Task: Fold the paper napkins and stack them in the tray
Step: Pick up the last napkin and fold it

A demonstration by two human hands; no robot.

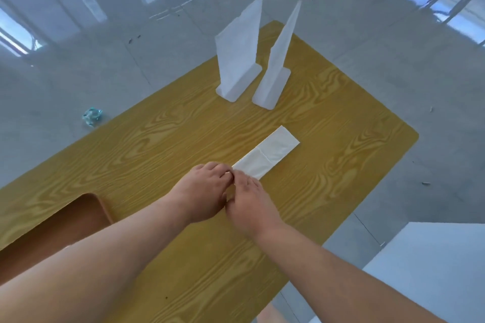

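One napkin (266, 154), a long strip at the bench (157, 139) centre, near end pinched by left hand (203, 191) and right hand (250, 206) fingers; tray (103, 211) at eight o'clock shows nothing stacked.

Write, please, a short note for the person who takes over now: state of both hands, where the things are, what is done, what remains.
Left hand and right hand: fingers pinch the near end of the napkin.
Napkin lies flat on the table as a long strip with a crease across its middle.
Tray, at the near left, shows no napkins in its visible part.
Two white stands are at the far end.
Left: finish folding, put the napkin in the tray.
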